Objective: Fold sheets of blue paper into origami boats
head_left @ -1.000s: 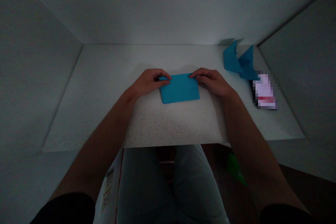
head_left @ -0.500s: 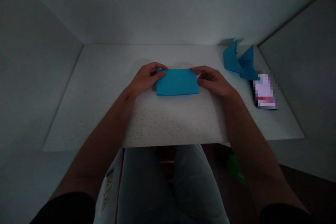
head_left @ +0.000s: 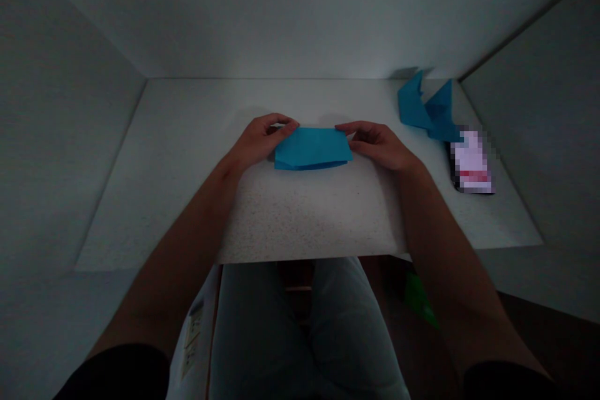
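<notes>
A folded sheet of blue paper (head_left: 313, 147) lies on the white desk, its layers parted a little along the near edge. My left hand (head_left: 262, 137) pinches the paper's far left corner between thumb and fingers. At the far right corner, my right hand (head_left: 377, 144) has its index fingertip on the top edge and its thumb at the side edge; the other fingers are curled.
Two folded blue paper shapes (head_left: 415, 103) stand at the back right of the desk (head_left: 300, 219). Beside them lies a phone (head_left: 473, 165) with a blurred screen. Walls close in the desk at the back and both sides.
The paper's near edge has opened slightly, and its upper layer has tilted. The left thumb has shifted to the paper's top edge. Both hands stay at the same corners.
</notes>
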Demonstrator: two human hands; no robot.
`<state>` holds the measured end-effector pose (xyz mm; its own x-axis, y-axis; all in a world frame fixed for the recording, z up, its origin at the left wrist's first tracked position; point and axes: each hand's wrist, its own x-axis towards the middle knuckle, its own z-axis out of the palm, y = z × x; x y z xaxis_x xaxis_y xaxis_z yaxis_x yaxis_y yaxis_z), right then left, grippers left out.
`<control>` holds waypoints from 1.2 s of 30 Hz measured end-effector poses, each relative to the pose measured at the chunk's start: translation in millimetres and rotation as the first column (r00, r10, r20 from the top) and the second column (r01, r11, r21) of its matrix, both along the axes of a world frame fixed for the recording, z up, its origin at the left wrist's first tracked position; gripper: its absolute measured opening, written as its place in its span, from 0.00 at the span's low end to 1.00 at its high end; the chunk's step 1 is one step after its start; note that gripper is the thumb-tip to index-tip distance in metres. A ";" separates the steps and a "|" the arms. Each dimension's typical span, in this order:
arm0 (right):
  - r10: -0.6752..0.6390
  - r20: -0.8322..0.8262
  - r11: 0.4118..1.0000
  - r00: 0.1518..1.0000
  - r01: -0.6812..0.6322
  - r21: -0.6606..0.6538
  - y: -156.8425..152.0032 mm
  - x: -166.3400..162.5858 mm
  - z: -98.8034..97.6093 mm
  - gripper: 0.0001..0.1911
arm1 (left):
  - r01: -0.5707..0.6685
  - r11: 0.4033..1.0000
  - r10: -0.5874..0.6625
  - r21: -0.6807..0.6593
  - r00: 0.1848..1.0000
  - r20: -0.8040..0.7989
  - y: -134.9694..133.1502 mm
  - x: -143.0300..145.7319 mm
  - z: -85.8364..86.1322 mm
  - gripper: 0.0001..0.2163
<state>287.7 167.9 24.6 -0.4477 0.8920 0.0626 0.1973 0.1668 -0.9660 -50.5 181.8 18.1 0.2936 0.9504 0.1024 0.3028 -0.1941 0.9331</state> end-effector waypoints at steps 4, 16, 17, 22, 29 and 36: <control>-0.033 0.001 0.999 0.999 0.033 0.021 2.5 -1.1 -4.6 0.20 | 0.122 0.992 -0.122 0.018 0.992 -0.023 -3.5 -2.9 7.8 0.30; -0.141 -0.016 0.988 0.990 0.142 0.055 6.5 -5.1 -7.7 0.29 | 0.140 0.990 -0.140 0.002 0.990 0.021 -2.8 -2.3 -3.6 0.31; -0.144 -0.031 0.988 0.989 0.145 0.055 6.1 -4.9 -7.5 0.29 | 0.114 0.993 -0.114 0.023 0.993 0.003 -2.4 -2.3 -3.4 0.29; -0.022 -0.001 1.000 1.000 0.022 0.003 -2.4 -6.8 1.1 0.29 | 0.068 0.993 -0.074 0.095 0.995 0.067 -2.8 2.0 1.8 0.31; 0.058 0.050 0.998 0.997 -0.056 -0.036 -6.9 -10.2 8.4 0.28 | 0.115 0.992 -0.115 0.052 0.993 -0.004 -5.1 12.2 -2.1 0.26; -0.067 -0.018 0.997 0.998 0.066 -0.035 0.6 1.8 0.7 0.24 | -0.231 0.961 0.225 0.153 0.973 0.059 14.0 -4.3 -10.3 0.15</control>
